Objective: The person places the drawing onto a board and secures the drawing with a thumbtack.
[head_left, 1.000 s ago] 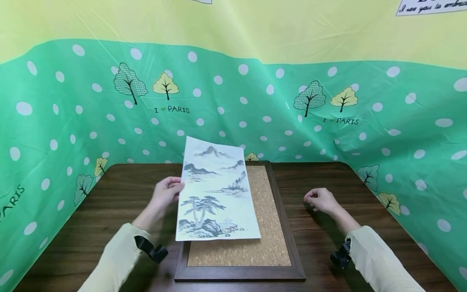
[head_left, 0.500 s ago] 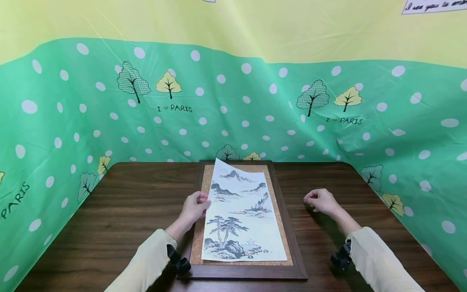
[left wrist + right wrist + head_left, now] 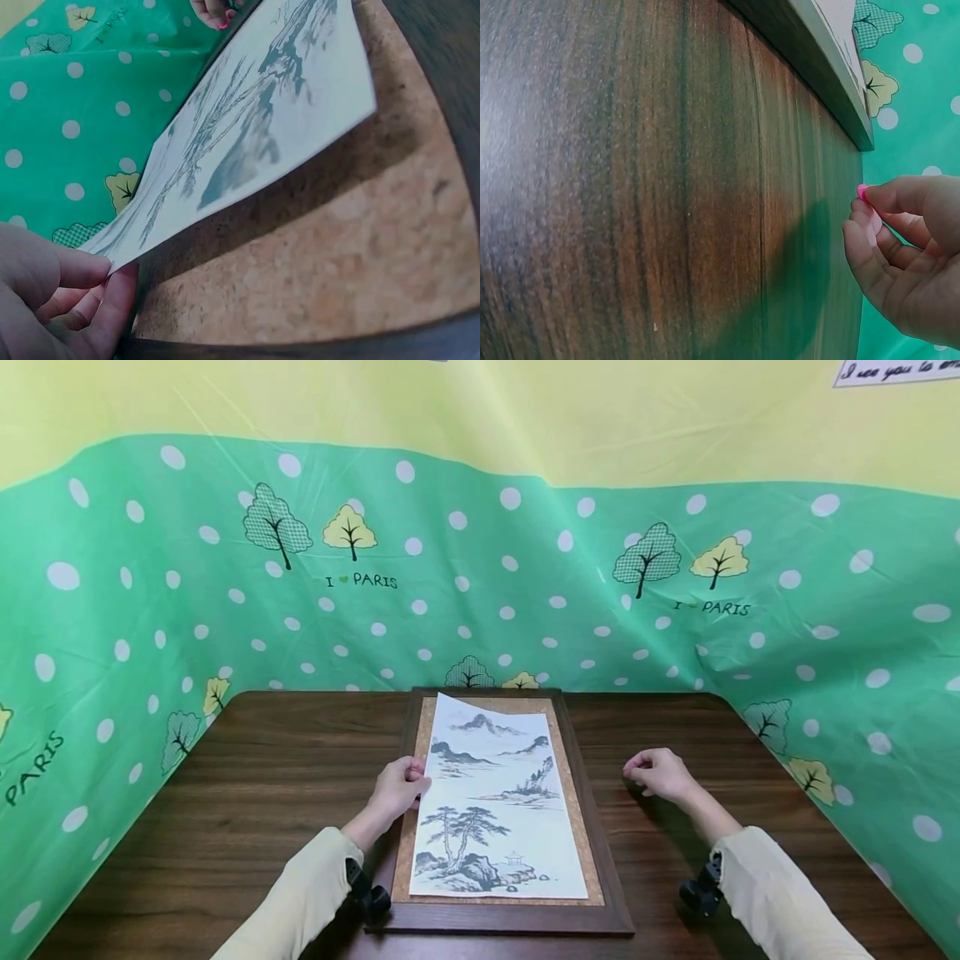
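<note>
My left hand (image 3: 395, 789) pinches the left edge of a sheet of paper (image 3: 491, 793) between thumb and fingers. Ink mountains and pine trees are printed on the sheet. It lies over a corkboard (image 3: 498, 917) with a dark wood frame. In the left wrist view the near edge of the paper curves up off the cork (image 3: 300, 259) and casts a shadow on it. To the right of the board, my right hand (image 3: 662, 773) holds a small pink pushpin (image 3: 862, 192) at its fingertips; only a pink bit shows, the rest is hidden by the fingers.
The corkboard lies mid-table on a dark wooden table (image 3: 300, 752). Behind stands a green and yellow curtain (image 3: 510, 593) with white dots and printed trees. A dark camera strap (image 3: 367, 892) sits on each wrist.
My left hand has brought the paper right and down over the corkboard, then shifted it very slightly left. My right hand has stayed in place.
</note>
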